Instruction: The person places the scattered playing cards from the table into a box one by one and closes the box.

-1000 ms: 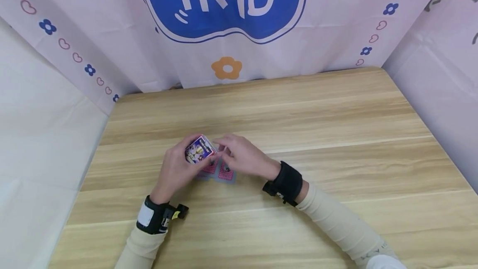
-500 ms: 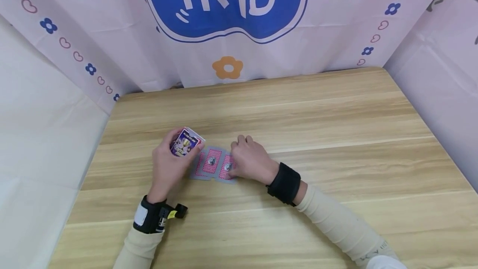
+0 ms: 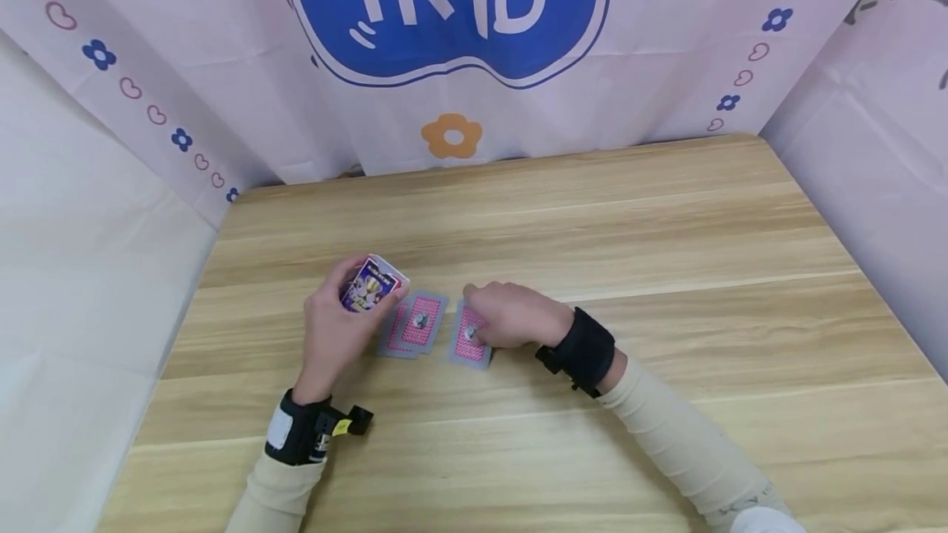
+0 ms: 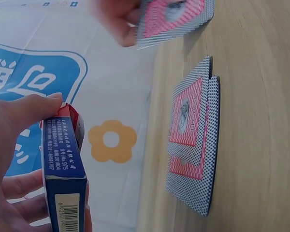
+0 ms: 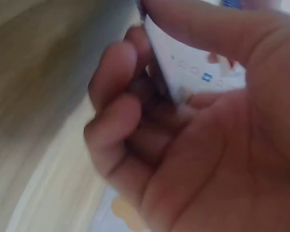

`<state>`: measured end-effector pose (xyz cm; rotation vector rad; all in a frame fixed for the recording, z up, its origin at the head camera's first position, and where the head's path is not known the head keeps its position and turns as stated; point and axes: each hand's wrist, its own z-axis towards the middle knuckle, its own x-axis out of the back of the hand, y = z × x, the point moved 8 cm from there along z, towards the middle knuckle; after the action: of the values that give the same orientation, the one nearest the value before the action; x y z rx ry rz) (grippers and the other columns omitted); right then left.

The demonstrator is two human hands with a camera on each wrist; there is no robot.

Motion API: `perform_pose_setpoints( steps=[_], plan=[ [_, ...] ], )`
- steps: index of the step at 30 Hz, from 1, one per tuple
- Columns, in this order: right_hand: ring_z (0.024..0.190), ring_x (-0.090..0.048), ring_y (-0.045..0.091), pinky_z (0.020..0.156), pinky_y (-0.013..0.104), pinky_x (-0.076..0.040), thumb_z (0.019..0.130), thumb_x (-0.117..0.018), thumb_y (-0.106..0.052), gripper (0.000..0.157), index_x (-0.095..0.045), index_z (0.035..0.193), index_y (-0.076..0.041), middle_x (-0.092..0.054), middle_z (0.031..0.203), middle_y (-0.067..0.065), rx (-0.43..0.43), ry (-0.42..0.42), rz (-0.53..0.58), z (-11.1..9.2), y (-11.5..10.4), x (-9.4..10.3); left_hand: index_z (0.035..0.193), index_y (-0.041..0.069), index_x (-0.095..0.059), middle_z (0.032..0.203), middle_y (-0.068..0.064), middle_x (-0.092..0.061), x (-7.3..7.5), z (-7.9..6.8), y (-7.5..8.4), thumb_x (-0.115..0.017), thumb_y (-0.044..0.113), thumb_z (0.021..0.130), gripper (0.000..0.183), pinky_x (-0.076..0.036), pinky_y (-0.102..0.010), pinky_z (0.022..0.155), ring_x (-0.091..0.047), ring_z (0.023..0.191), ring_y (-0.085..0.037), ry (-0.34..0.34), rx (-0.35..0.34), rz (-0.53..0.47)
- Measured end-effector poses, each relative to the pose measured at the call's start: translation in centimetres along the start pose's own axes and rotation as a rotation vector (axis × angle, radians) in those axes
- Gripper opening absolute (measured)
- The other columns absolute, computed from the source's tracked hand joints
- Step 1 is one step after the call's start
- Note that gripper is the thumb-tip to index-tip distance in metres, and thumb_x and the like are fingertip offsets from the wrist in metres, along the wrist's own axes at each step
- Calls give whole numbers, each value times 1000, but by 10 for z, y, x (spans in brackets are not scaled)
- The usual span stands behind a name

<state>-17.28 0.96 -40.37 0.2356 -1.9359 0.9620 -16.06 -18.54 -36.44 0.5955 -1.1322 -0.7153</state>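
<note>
My left hand (image 3: 329, 344) grips a blue playing-card box (image 3: 366, 289), fingers and thumb around its sides. The box's barcode end and red flap (image 4: 66, 111) show in the left wrist view. Thumb against curled fingers, my right hand (image 3: 522, 315) pinches playing cards (image 3: 468, 344) with red-patterned backs and grey borders. Their thin edge faces the camera in the right wrist view, blurred. Between the hands, more playing cards (image 3: 422, 321) lie face down on the table in two overlapping, offset piles.
The wood-grain table (image 3: 592, 451) extends around both hands. A white curtain (image 3: 563, 118) with a blue emblem and an orange flower hangs behind the far edge. White cloth (image 3: 89, 286) borders the left side.
My right hand moves from beside the box to the cards, then draws some rightward, apart from the others. The left hand shifts left with the box, then stays nearly still.
</note>
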Motion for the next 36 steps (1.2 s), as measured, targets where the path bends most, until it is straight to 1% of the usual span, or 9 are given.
perform_pose_setpoints(
  steps=[3, 6, 9, 12, 15, 22, 27, 30, 36],
  plan=[
    [59, -47, 8, 50, 23, -41, 94, -55, -8, 21, -49, 113, -5, -51, 73, -1, 163, 70, 135, -1, -11, 14, 127, 15, -54, 115, -13, -63, -3, 0, 0, -78, 47, 70, 70, -47, -41, 63, -56, 85, -23, -16, 3, 0],
    [64, -50, 8, 57, 25, -45, 96, -49, -3, 27, -48, 122, -3, -56, 80, 1, 276, 223, 276, -3, -22, 40, 128, 16, -54, 115, -12, -63, -7, -1, 2, -79, 46, 71, 69, -49, -41, 63, -56, 86, -22, -35, -2, -12],
    [68, -53, 12, 59, 28, -47, 98, -49, -7, 35, -45, 132, -2, -59, 89, 4, 272, 323, 410, -2, -23, 61, 128, 16, -54, 116, -12, -62, -9, -2, 4, -79, 41, 72, 67, -50, -42, 65, -57, 88, -22, -53, -24, -29],
    [64, -52, 14, 52, 27, -42, 98, -49, -8, 38, -44, 135, -5, -59, 86, 6, 217, 359, 544, 1, -16, 70, 129, 18, -53, 117, -12, -61, -13, -2, 5, -79, 40, 73, 66, -51, -44, 67, -57, 90, -23, -76, -39, -37],
    [61, -51, 18, 50, 26, -39, 97, -50, -7, 38, -45, 135, -6, -57, 82, 8, 175, 397, 619, 3, -9, 74, 129, 20, -53, 116, -10, -60, -16, -2, 6, -78, 44, 72, 67, -52, -44, 66, -57, 90, -22, -95, -48, -34],
    [60, -51, 16, 49, 25, -39, 97, -51, -8, 36, -46, 133, -7, -59, 86, 7, 154, 419, 634, 10, -5, 69, 126, 22, -56, 110, -6, -64, -20, -4, 12, -81, 43, 69, 65, -52, -41, 63, -58, 86, -17, -122, -105, -37],
    [57, -51, 15, 46, 24, -39, 98, -51, -10, 35, -45, 132, -8, -59, 80, 7, 162, 449, 643, 14, -8, 65, 126, 25, -56, 108, -2, -64, -23, -7, 15, -81, 41, 69, 65, -53, -39, 62, -58, 86, -14, -166, -125, -42],
    [56, -52, 16, 45, 25, -39, 97, -51, -9, 35, -45, 131, -8, -59, 77, 8, 168, 479, 635, 16, -10, 66, 127, 25, -55, 108, -1, -64, -22, -6, 16, -81, 41, 69, 65, -53, -39, 62, -58, 86, -13, -164, -130, -47],
    [65, -55, 14, 51, 27, -44, 96, -52, -7, 35, -44, 130, -5, -63, 90, 4, 166, 539, 581, 21, -15, 67, 127, 24, -55, 106, -2, -65, -19, -3, 15, -81, 42, 69, 65, -53, -38, 59, -59, 83, -13, -141, -131, -45]
  ],
)
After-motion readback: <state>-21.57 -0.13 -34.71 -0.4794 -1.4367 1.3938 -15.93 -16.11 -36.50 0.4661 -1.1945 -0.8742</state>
